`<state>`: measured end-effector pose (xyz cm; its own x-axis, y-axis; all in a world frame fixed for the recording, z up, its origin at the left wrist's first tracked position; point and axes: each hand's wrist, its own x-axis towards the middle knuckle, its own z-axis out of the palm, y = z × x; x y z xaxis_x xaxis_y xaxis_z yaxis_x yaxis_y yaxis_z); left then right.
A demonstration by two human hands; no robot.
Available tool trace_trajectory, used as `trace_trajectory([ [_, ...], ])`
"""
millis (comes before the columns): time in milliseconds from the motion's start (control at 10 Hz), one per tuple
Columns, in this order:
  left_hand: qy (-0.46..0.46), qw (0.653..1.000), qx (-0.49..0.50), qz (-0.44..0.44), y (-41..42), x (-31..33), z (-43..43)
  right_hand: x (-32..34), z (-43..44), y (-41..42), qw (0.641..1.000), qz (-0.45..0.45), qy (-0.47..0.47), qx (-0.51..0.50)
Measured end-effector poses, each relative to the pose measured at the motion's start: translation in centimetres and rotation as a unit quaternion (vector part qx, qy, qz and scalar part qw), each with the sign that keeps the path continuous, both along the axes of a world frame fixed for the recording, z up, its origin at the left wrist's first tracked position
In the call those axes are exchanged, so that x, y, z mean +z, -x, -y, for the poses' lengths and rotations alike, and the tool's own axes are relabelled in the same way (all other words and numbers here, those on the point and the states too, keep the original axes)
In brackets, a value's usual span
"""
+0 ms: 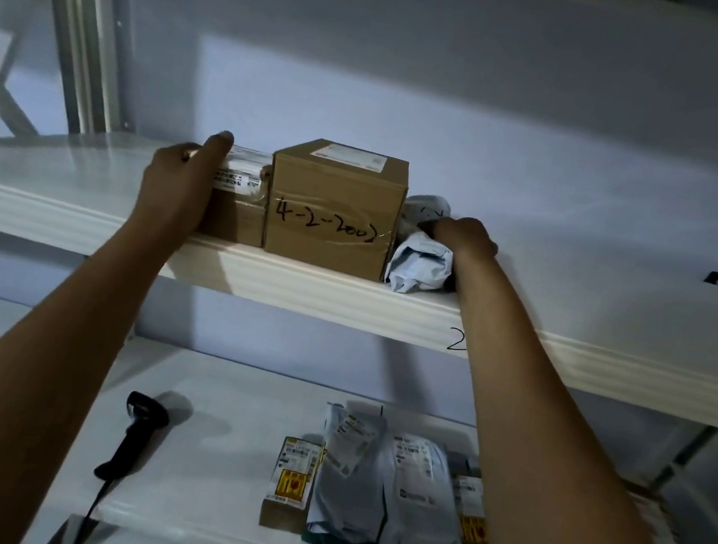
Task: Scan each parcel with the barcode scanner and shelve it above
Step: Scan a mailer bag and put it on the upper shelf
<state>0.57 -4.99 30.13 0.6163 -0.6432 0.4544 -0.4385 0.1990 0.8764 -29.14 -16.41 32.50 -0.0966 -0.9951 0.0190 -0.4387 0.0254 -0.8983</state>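
— Looked dim?
— Dim and bluish, lit brightest at centre on the back wall (461, 147); fell darker along the top.
— Sharp?
— Soft; bowed the shelf edge (299, 283) toward the sides.

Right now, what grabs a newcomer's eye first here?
The cardboard box marked 4-2-2002 stands at the front of the upper shelf, the left hand gripping a smaller box on its left, the right hand gripping a grey mailer bag on its right. On the lower shelf, the barcode scanner lies left, waiting parcels right.
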Motion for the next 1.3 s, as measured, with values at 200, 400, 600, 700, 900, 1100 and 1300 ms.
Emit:
trace_trajectory([
  [200,0.008,1.000,-0.011,0.012,0.1,-0.2,-0.5,0.0,-1.0,-0.1,0.995,0.015,0.092,0.046],
  [400,0.002,1.000,-0.018,0.005,0.2,-0.2,-0.8,2.2,-2.9,-1.5,0.989,-0.116,0.007,0.087],
  [600,0.018,0.999,-0.026,-0.013,0.0,-0.1,-1.0,0.5,-2.0,0.1,0.983,0.040,0.176,0.028],
  [700,0.019,0.999,-0.023,-0.011,0.2,-0.1,-1.1,-0.3,-3.3,1.1,0.957,0.165,0.234,0.056],
  [900,0.027,0.999,-0.001,0.029,0.6,-0.6,-1.3,-0.3,-3.8,0.3,0.960,0.093,0.096,0.247],
  [1100,0.025,0.999,0.009,0.036,0.4,-0.6,-1.0,-0.2,-3.4,0.5,0.958,0.041,0.070,0.277],
  [1300,0.026,0.999,0.023,0.040,0.9,-0.7,-1.1,-0.4,-3.5,0.6,0.952,0.073,0.065,0.290],
])
